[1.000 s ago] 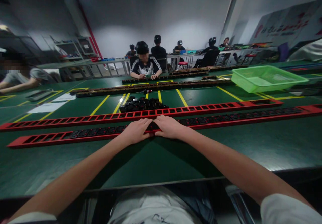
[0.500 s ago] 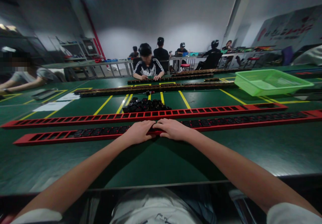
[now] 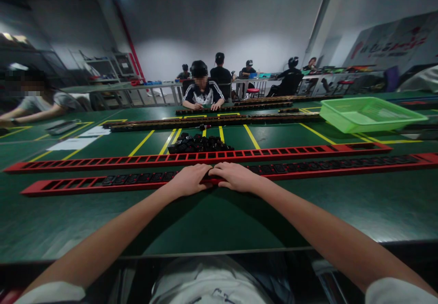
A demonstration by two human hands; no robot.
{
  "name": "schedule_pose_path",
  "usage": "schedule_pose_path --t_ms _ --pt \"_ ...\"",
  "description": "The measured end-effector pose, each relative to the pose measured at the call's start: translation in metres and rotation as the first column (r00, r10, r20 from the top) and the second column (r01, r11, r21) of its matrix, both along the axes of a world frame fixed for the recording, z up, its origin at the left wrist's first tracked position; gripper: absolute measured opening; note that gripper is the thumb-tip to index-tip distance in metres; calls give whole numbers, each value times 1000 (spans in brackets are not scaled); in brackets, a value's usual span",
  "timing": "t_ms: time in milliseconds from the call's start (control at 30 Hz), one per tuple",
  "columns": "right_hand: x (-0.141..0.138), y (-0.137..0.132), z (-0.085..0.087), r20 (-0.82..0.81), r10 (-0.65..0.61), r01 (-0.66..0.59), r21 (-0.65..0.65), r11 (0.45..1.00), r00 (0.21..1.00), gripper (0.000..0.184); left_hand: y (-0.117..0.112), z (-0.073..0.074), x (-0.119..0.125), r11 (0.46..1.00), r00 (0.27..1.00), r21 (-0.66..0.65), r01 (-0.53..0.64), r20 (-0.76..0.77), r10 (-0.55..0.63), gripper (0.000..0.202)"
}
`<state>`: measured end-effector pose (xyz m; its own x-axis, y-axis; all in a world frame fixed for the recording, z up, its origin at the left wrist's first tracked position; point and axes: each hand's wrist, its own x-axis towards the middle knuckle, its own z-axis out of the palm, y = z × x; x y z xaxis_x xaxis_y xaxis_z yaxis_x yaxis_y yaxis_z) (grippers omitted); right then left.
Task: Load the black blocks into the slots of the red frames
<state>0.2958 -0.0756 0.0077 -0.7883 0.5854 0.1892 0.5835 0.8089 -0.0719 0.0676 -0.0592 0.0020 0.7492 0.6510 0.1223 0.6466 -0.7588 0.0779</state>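
Observation:
Both my hands meet at the middle of a long red slotted rail lying across the green table. My left hand is closed over it, fingers on top and thumb at the near edge. In the same way my right hand grips the rail just beside it, fingertips nearly touching the left ones. Small black square parts fill many of the rail's slots, while several slots at its left end are bare. What lies under my fingers is hidden.
Behind lies a second red slotted rail, with a pile of black parts beyond it. A green plastic basket stands at right. Dark long strips and white papers lie farther off. A co-worker sits opposite, another at left.
The view has shifted very slightly. My hands stay in the same place on the rail, and the parts look unmoved.

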Motion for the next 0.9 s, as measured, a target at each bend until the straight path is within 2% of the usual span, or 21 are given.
schedule_pose_path --t_ms 567,733,900 --pt "-2 -4 4 -37 -31 30 -23 999 999 46 -2 3 1 1000 1000 1 -6 -18 6 43" --pt "-3 -6 7 -9 -99 99 -17 995 995 37 -2 3 0 1000 1000 9 -5 -22 5 51" --pt "-3 -6 9 2 -102 102 -14 995 995 29 -1 1 0 1000 1000 19 -6 -21 6 50"
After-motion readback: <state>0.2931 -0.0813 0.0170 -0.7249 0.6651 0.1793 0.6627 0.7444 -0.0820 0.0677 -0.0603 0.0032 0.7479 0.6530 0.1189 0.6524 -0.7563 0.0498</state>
